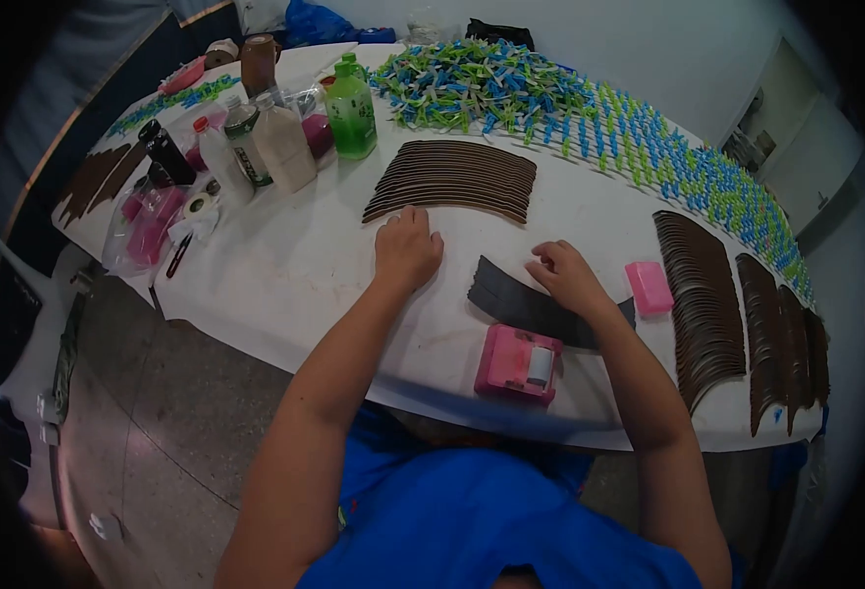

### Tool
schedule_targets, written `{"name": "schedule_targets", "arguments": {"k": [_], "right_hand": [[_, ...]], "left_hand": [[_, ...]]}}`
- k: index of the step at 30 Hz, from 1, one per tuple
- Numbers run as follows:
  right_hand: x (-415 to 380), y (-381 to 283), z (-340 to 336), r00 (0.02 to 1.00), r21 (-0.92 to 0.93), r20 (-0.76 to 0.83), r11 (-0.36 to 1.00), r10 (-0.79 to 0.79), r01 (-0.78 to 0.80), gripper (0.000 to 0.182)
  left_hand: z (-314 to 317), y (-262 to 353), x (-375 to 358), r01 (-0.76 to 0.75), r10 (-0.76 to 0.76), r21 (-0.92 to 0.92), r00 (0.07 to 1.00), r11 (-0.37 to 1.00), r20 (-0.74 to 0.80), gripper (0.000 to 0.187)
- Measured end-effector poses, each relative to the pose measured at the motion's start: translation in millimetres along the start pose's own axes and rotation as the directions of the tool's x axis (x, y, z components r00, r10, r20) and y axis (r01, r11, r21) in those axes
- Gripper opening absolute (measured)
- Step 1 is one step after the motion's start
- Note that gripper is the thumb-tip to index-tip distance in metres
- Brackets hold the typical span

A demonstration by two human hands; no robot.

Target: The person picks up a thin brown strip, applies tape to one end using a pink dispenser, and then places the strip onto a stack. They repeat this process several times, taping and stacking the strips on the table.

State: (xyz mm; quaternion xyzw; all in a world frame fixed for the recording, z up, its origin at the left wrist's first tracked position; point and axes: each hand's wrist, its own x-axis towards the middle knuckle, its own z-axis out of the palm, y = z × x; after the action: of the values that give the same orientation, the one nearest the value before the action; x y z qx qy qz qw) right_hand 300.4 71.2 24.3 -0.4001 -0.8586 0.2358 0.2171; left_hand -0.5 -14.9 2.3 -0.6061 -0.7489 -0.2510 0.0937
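1. While your left grip (408, 250) lay at the near edge of the middle stack of brown curved strips (457, 180), its fingers were bent; whether they pinched or touched a strip could not be told.
2. Your right grip (567, 278) was loosely curled at the upper edge of the dark grey curved sheet (521, 302), thumb and finger slightly apart. Your palm was hidden, so whether it held anything could not be told.
3. That sheet was on the near part of the tabletop (285, 280), your right forearm crossing it, with its right end showing beyond the arm.
4. The middle stack sat farther from you, ahead of both of your hands, its strips layered in a fan-like curve.
5. Just below the sheet, nearest your body, stood a pink holder (499, 361) with a pale roller (540, 365) on it.
6. To the right of your right hand was a pink block (648, 288), just beside a long brown stack (702, 304).
7. Beyond the middle stack, a heap of green and blue pieces (482, 86) spread toward your right along the far edge.
8. Off to your left stood a green bottle (352, 113) and a black bottle (165, 154), with a tape roll (197, 205) nearer you.
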Motion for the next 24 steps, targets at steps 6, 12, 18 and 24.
{"name": "schedule_targets", "arguments": {"k": [6, 12, 18, 24], "right_hand": [[-57, 3, -49, 0.998, -0.060, 0.027, 0.997, 0.059, -0.058, 0.029], [-80, 30, -62, 1.000, -0.079, 0.026, 0.997, -0.002, 0.004, 0.024], [-77, 26, -76, 0.982, -0.144, 0.184, 0.989, 0.042, -0.015, 0.022], [-61, 44, -84, 0.931, -0.150, 0.364, 0.989, 0.037, 0.019, 0.023]], "left_hand": [[-2, 8, -10, 0.200, -0.195, 0.126, 0.979, 0.972, -0.055, 0.040], [-3, 10, -10, 0.260, -0.261, 0.156, 0.965, 0.953, -0.017, 0.044], [-4, 10, -9, 0.271, -0.273, 0.149, 0.962, 0.951, -0.006, 0.045], [-3, 7, -9, 0.270, -0.268, 0.133, 0.963, 0.954, -0.028, 0.043]]}}
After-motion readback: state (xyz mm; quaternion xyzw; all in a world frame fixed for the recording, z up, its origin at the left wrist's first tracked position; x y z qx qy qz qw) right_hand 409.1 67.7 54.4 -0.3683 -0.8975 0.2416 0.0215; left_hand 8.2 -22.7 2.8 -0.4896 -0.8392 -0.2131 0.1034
